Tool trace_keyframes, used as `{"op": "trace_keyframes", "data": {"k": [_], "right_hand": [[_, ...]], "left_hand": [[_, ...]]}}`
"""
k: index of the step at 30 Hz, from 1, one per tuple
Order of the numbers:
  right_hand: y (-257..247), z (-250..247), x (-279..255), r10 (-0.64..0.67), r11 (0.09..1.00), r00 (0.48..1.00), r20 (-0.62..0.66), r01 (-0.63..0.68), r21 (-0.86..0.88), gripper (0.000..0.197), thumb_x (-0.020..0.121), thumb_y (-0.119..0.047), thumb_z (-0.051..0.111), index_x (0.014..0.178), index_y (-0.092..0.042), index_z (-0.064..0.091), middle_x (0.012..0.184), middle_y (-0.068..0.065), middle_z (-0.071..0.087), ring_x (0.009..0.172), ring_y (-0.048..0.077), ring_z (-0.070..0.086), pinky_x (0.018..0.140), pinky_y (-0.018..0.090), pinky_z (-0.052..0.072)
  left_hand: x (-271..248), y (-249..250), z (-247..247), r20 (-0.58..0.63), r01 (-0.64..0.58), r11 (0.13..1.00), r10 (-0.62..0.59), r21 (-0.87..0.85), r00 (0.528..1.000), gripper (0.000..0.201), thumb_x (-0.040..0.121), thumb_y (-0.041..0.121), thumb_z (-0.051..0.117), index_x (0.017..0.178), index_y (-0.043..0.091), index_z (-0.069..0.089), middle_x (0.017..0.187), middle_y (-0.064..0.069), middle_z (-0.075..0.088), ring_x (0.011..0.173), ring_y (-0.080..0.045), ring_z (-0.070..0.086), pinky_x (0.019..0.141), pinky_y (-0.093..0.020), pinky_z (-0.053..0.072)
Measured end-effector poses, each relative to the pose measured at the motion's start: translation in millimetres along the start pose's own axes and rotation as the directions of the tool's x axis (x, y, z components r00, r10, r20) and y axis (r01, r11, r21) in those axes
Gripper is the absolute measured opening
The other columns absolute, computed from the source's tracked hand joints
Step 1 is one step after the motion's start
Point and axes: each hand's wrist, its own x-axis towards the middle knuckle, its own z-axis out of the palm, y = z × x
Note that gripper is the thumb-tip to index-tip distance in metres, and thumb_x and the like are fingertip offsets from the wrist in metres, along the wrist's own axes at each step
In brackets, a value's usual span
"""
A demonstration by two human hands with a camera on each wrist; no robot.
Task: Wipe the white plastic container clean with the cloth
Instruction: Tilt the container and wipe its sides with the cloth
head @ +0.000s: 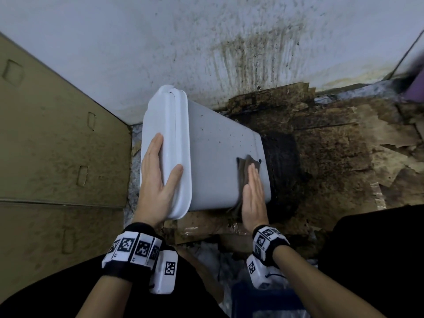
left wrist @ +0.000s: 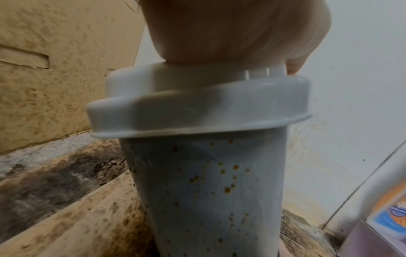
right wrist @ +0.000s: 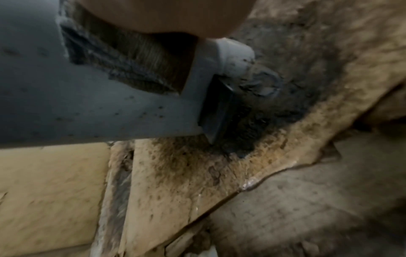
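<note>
The white plastic container [head: 213, 161] lies tilted on its side, its lid [head: 167, 125] toward the left, with dark specks on its wall. My left hand [head: 158, 177] rests on the lid end, fingers straight across the top and thumb spread over the rim. My right hand [head: 252, 193] presses flat on a grey-brown cloth [head: 245, 166] against the container's side near its base. In the left wrist view the speckled container [left wrist: 208, 191] stands below my left hand [left wrist: 230, 29]. In the right wrist view the cloth [right wrist: 131, 66] lies under my right hand [right wrist: 175, 15] on the container [right wrist: 66, 107].
A large cardboard box [head: 57, 134] stands at the left. Behind is a stained white wall [head: 229, 42]. Soiled, torn cardboard sheets [head: 344, 145] cover the floor, with a black patch [head: 282, 171] under the container's base. A purple object [head: 415, 86] sits far right, a blue one [head: 263, 301] near my knees.
</note>
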Motion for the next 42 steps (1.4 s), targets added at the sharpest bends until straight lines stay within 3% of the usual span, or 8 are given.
{"op": "trace_keyframes", "data": {"k": [3,6,12,15,20,30,37,42], "right_hand": [[14,1,1,0.174,0.984,0.984,-0.031,-0.173,0.033,0.060,0.105,-0.036,0.015,0.162,-0.016,0.012,0.169,-0.009,0.004,0.153,-0.004,-0.002,0.126,0.024,-0.002],[18,3,8,0.310,0.950,0.949,-0.049,-0.308,0.044,0.068,0.100,-0.043,0.012,0.162,-0.015,0.009,0.170,-0.003,0.003,0.156,0.006,-0.002,0.120,0.017,-0.009],[15,3,16,0.399,0.912,0.915,-0.059,-0.390,0.123,0.058,0.107,-0.030,0.021,0.162,-0.013,0.011,0.170,0.001,0.006,0.157,0.012,0.001,0.125,0.031,-0.005],[6,2,16,0.433,0.895,0.901,-0.039,-0.425,0.135,0.054,0.111,-0.022,0.025,0.162,-0.012,0.010,0.171,0.002,0.005,0.157,0.012,0.000,0.120,0.022,-0.008],[-43,12,14,0.415,0.900,0.909,-0.028,-0.406,0.156,0.063,0.105,-0.034,0.023,0.162,-0.014,0.006,0.171,0.000,0.001,0.156,0.011,-0.002,0.126,0.033,-0.004],[-154,26,-11,0.048,0.975,0.985,0.163,-0.082,0.207,0.061,0.102,-0.040,0.013,0.162,-0.027,0.006,0.167,-0.018,-0.004,0.151,-0.009,-0.009,0.124,0.024,-0.009],[-117,18,-5,-0.185,0.983,0.980,0.077,0.184,0.019,0.053,0.110,-0.027,0.022,0.162,-0.018,0.016,0.170,-0.008,0.013,0.155,0.003,0.007,0.127,0.040,0.012],[-69,5,6,-0.200,0.977,0.970,0.136,0.208,-0.041,0.055,0.109,-0.024,0.022,0.162,-0.013,0.013,0.170,-0.004,0.010,0.156,0.006,0.006,0.128,0.033,0.010]], "left_hand": [[0,-1,0,-0.011,0.000,1.000,0.000,0.002,1.000,0.071,0.102,0.037,0.051,0.163,0.018,0.020,0.168,0.007,0.022,0.154,-0.002,0.017,0.127,-0.032,0.016],[1,-1,0,-0.017,-0.004,1.000,0.004,0.003,1.000,0.072,0.102,0.038,0.052,0.163,0.018,0.021,0.168,0.007,0.023,0.154,-0.004,0.018,0.127,-0.036,0.018],[2,-1,0,-0.035,-0.001,1.000,0.001,-0.005,0.999,0.071,0.101,0.039,0.052,0.162,0.017,0.023,0.168,0.006,0.025,0.154,-0.004,0.020,0.126,-0.035,0.018],[1,0,0,-0.036,0.004,1.000,-0.004,0.006,0.999,0.071,0.101,0.038,0.052,0.162,0.017,0.023,0.168,0.006,0.025,0.154,-0.005,0.020,0.126,-0.035,0.018],[1,2,2,-0.031,0.001,1.000,0.000,0.023,1.000,0.071,0.101,0.039,0.050,0.163,0.018,0.022,0.168,0.006,0.024,0.154,-0.006,0.019,0.128,-0.039,0.018],[3,1,4,-0.024,-0.013,0.998,0.015,0.064,1.000,0.076,0.100,0.050,0.044,0.163,0.016,0.019,0.169,0.004,0.021,0.154,-0.004,0.016,0.127,-0.028,0.014],[2,4,6,-0.028,-0.017,0.998,0.018,0.059,0.999,0.073,0.102,0.044,0.046,0.163,0.015,0.020,0.169,0.002,0.022,0.154,-0.005,0.016,0.127,-0.030,0.015],[0,-2,3,-0.031,-0.011,0.999,0.012,0.044,0.999,0.075,0.101,0.047,0.045,0.163,0.015,0.020,0.169,0.004,0.022,0.155,-0.005,0.017,0.127,-0.028,0.014]]}}
